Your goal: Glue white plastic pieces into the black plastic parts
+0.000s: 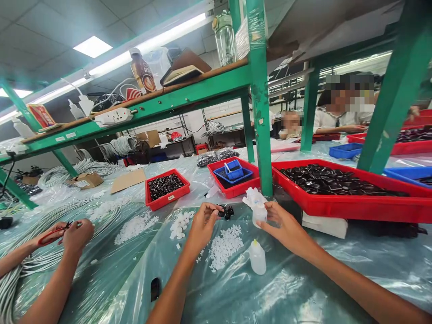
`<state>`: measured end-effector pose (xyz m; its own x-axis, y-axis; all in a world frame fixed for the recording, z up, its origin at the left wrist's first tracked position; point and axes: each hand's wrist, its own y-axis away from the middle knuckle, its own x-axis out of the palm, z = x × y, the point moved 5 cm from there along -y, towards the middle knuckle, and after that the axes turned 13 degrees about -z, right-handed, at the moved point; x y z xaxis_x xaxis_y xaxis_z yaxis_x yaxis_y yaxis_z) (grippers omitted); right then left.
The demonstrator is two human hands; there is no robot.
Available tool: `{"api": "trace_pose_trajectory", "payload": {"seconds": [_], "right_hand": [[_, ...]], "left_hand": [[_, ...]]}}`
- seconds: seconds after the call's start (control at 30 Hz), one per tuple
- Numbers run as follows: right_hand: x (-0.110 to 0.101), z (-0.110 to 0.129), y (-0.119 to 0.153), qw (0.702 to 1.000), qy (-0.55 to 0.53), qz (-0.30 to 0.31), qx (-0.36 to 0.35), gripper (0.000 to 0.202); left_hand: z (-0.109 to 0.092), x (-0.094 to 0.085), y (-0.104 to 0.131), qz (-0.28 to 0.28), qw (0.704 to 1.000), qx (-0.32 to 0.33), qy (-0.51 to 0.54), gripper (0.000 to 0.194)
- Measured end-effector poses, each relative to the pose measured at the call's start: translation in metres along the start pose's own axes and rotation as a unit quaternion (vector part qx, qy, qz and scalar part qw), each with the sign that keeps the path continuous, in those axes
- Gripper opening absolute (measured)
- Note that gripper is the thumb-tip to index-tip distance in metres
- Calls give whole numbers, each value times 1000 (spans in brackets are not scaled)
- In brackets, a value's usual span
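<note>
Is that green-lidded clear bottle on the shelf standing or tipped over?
Standing: the clear bottle has its base on the shelf, green lid uppermost.

— Table [118, 279], left?
— Cable bundle [10, 283].
— Right?
— Large tray [354, 207], parts [324, 177] inside.
— Front?
— Squeeze bottle [258, 257], right of pellet heap [225, 245].
— Behind?
— Raised shelf [202, 87]; notebook [185, 69] on it, left of drinking bottle [224, 40].

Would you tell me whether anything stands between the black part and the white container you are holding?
Nothing visible stands between the black part in the left hand and the white container in the right hand; the yellow-tipped bottle sits nearer the camera, outside that gap.
</note>
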<state>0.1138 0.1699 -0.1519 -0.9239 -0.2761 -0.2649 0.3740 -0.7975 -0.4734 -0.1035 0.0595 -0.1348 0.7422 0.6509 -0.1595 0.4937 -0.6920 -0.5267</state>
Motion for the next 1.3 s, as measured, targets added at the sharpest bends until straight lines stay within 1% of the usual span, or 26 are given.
{"api": "trace_pose_trajectory", "payload": {"seconds": [0.07,0.13,0.2,0.3,0.4,0.5,0.6,0.8,0.93,1.0,1.2,1.3], "right_hand": [[-6,15,6,999,-50,5,14,43],[-13,31,12,997,-74,4,21,45],[-20,46,18,998,-58,0,4,45],[-27,59,27,999,-2,-14,-44,44],[-30,63,34,995,46,-36,-81,42],[-31,66,37,991,73,-45,-99,30],[-32,71,38,987,82,-41,-130,23],[-32,82,41,973,76,-40,-216,21],[-35,94,43,961,59,-51,-265,24],[-38,97,43,958,54,-61,-276,24],[-43,91,42,960,52,-77,-266,24],[-42,93,43,958,58,-82,-269,24]], "left_hand": [[-4,6,4,15,995,-44,85,31],[-8,9,7,13,992,-65,108,33],[-13,8,11,-6,996,-47,81,30],[-19,5,16,-34,999,21,9,25],[-25,3,21,-52,994,82,-41,25],[-35,4,24,-58,986,139,-65,20],[-47,7,26,-59,975,199,-73,16],[-63,9,31,-39,955,283,-78,9],[-67,11,34,-22,949,304,-86,10],[-67,13,35,-14,948,306,-89,11],[-69,13,36,-32,945,313,-95,10],[-70,12,36,-35,941,324,-96,10]]}}
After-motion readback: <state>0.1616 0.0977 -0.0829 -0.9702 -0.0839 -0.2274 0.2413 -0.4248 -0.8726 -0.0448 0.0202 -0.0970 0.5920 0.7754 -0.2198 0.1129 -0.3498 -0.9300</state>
